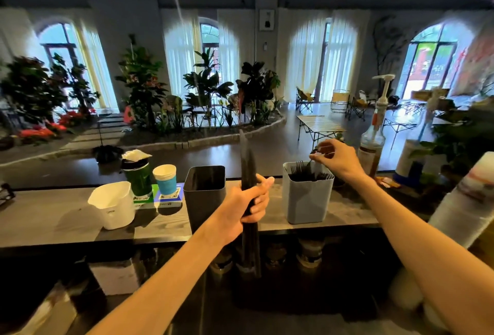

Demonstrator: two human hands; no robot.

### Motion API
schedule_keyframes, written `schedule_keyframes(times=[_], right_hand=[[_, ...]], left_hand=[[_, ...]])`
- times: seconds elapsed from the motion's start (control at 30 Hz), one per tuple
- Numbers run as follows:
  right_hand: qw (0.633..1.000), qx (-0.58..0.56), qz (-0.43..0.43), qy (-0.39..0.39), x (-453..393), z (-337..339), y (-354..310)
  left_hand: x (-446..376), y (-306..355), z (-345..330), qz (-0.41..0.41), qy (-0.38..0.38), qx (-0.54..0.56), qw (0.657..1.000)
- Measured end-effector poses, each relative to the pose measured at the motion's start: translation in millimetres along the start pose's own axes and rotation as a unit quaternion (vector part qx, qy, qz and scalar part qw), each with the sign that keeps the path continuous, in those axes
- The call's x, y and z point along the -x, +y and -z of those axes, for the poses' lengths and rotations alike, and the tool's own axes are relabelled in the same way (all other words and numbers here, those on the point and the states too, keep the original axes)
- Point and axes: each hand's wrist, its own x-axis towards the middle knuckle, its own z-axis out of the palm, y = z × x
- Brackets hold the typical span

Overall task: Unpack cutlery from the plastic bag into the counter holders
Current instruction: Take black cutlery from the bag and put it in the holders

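Observation:
My left hand (248, 202) grips a long, narrow plastic bag of black cutlery (248, 163), held upright in front of the counter between the two holders. The dark grey holder (204, 198) stands just left of the bag; I cannot see anything inside it. To the right, the light grey holder (307, 201) has several black forks standing in it. My right hand (335, 159) hovers over that holder and pinches the top of a black cutlery piece (315, 151) between thumb and fingers.
On the wooden counter (53, 217) stand a white tub (113, 205), a green lidded cup (137, 174) and a blue paper cup (165, 178). A syrup pump bottle (374, 134) stands at the right, a roll of paper cups (467, 201) at the far right edge.

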Motion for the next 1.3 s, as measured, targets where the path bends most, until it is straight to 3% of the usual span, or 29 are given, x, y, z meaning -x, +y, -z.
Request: schedule_keyframes(times=[0.17, 0.3, 0.47, 0.67, 0.8, 0.93, 1.1, 1.3], right_hand=[[0.989, -0.060, 0.131, -0.016, 19, -2, -59], [0.948, -0.129, 0.271, -0.107, 49, -2, -134], [0.898, 0.014, 0.412, -0.154, 67, -23, -167], [0.887, 0.007, 0.427, -0.173, 64, -34, -169], [0.907, -0.018, 0.365, -0.211, 51, -27, -184], [0.933, -0.052, 0.249, -0.256, 43, -36, -198], [0.939, -0.034, 0.254, -0.229, 25, -44, -215], [0.932, -0.003, 0.346, -0.106, 6, -50, -235]], left_hand=[[1, 0, 8, 0.000, -0.009, -0.019, 1.000], [0, 1, 9, 0.027, 0.006, -0.040, 0.999], [8, 9, 13, 0.027, 0.011, -0.061, 0.998], [10, 32, 35, 0.044, 0.094, -0.152, 0.983], [5, 52, 51, 0.047, 0.085, -0.201, 0.975], [2, 67, 61, 0.021, 0.059, -0.258, 0.964], [-12, 79, 83, 0.012, 0.065, -0.273, 0.960], [-30, 116, 94, -0.048, 0.073, -0.351, 0.933]])
